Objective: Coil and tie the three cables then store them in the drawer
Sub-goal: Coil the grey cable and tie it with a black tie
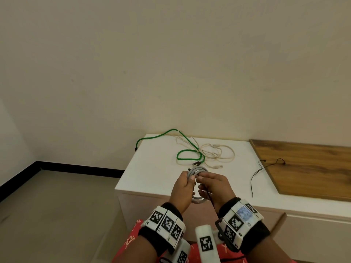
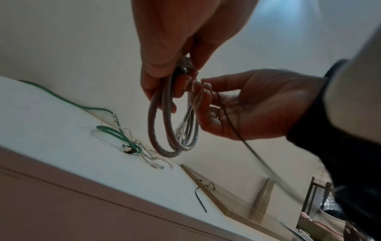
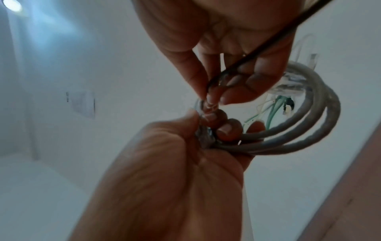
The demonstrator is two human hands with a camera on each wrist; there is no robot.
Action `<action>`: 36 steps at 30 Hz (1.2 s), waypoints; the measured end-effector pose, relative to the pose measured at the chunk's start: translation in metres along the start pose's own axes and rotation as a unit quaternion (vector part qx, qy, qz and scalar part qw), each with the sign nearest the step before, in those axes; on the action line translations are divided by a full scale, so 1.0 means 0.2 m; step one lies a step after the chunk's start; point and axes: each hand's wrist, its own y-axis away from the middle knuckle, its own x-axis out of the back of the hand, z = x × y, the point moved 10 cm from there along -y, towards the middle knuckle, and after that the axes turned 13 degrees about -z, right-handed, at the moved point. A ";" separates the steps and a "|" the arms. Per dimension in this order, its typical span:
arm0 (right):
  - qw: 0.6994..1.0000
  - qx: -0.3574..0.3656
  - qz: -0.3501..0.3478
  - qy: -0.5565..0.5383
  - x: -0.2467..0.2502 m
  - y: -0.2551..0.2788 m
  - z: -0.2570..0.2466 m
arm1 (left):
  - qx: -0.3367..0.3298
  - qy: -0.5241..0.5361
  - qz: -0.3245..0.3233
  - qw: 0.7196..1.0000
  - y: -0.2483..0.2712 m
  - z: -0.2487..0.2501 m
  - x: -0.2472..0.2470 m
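A grey cable coil [image 1: 198, 170] hangs in the air over the front edge of the white cabinet [image 1: 152, 168]. My left hand [image 1: 190, 179] grips the coil's side in its curled fingers. My right hand [image 1: 201, 179] pinches a thin black tie [image 1: 211, 201] against the coil, and the tie's tail trails toward my wrist. The left wrist view shows the grey coil [image 2: 171, 130] dangling from the left hand [image 2: 164, 81]. In the right wrist view the black tie [image 3: 257, 53] crosses my right fingers [image 3: 237, 91]. A loose green cable [image 1: 188, 155] and a white cable [image 1: 220, 154] lie tangled on the cabinet.
A second black tie [image 1: 259, 172] lies across the cabinet top and the wooden board [image 1: 307, 168] on the right. The wall stands right behind the cabinet. Drawer fronts [image 1: 313, 232] show below the top at the right. Grey floor [image 1: 57, 196] lies to the left.
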 end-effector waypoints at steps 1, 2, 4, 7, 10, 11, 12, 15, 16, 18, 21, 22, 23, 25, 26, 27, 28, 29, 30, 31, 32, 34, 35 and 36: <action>1.000 0.000 -0.001 -0.013 0.00 0.01 0.01 | -0.001 -0.004 0.001 1.000 0.00 0.00 0.00; 1.000 -0.001 0.003 -0.029 0.01 0.02 0.02 | -0.002 -0.008 0.003 1.000 0.01 -0.01 0.00; 0.998 -0.004 0.013 -0.057 0.03 0.02 0.03 | -0.002 -0.006 0.006 1.000 0.01 -0.02 -0.01; 0.998 -0.017 0.004 -0.068 0.01 0.02 0.04 | -0.011 -0.017 0.000 1.000 0.02 -0.01 -0.01; 0.998 -0.025 -0.025 -0.047 -0.02 0.02 0.03 | -0.018 -0.025 0.007 0.999 0.02 -0.01 0.01; 0.999 -0.025 -0.035 -0.034 -0.03 0.03 0.03 | -0.015 -0.025 0.010 1.000 0.02 -0.01 0.02; 0.999 -0.024 -0.044 -0.017 -0.03 0.03 0.02 | -0.011 -0.024 0.014 1.000 0.03 -0.02 0.03; 0.997 -0.004 -0.074 0.034 -0.06 0.06 -0.04 | 0.001 -0.012 0.030 0.999 0.05 -0.02 0.08; 0.994 0.009 -0.093 0.055 -0.07 0.07 -0.06 | 0.005 -0.005 0.032 0.999 0.06 -0.02 0.09; 0.983 0.029 -0.149 0.104 -0.12 0.10 -0.11 | 0.010 0.010 0.031 0.999 0.06 -0.02 0.11; 0.962 0.056 -0.204 0.174 -0.15 0.15 -0.15 | 0.009 0.032 0.031 0.999 0.07 0.00 0.13; 0.955 0.071 -0.210 0.195 -0.16 0.18 -0.18 | 0.010 0.041 0.032 0.999 0.07 0.01 0.13; 0.948 0.094 -0.210 0.219 -0.16 0.20 -0.20 | 0.011 0.049 0.034 0.998 0.07 0.01 0.14; 0.927 0.156 -0.206 0.272 -0.15 0.26 -0.27 | 0.018 0.059 0.037 0.997 0.07 0.01 0.15; 0.915 0.188 -0.203 0.292 -0.16 0.30 -0.31 | 0.021 0.061 0.038 0.997 0.07 0.00 0.16; 0.906 0.216 -0.203 0.302 -0.17 0.35 -0.35 | 0.022 0.062 0.036 0.997 0.07 0.00 0.16; 0.899 0.238 -0.206 0.304 -0.18 0.38 -0.38 | 0.021 0.061 0.032 0.997 0.07 0.01 0.15; 0.900 0.248 -0.207 0.293 -0.18 0.40 -0.40 | 0.020 0.061 0.025 0.998 0.08 0.02 0.14; 0.909 0.242 -0.212 0.267 -0.18 0.40 -0.40 | 0.019 0.059 0.016 0.998 0.08 0.03 0.12; 0.921 0.226 -0.210 0.237 -0.17 0.38 -0.40 | 0.018 0.058 0.006 0.998 0.08 0.04 0.10; 0.935 0.206 -0.197 0.211 -0.15 0.37 -0.39 | 0.015 0.057 -0.005 0.998 0.09 0.05 0.07; 0.961 0.150 -0.159 0.170 -0.09 0.32 -0.34 | 0.008 0.057 -0.025 0.998 0.10 0.08 0.03; 0.970 0.122 -0.143 0.155 -0.06 0.30 -0.31 | 0.005 0.056 -0.034 0.998 0.10 0.09 0.01; 0.976 0.101 -0.130 0.145 -0.04 0.29 -0.29 | 0.004 0.055 -0.040 0.998 0.11 0.09 -0.01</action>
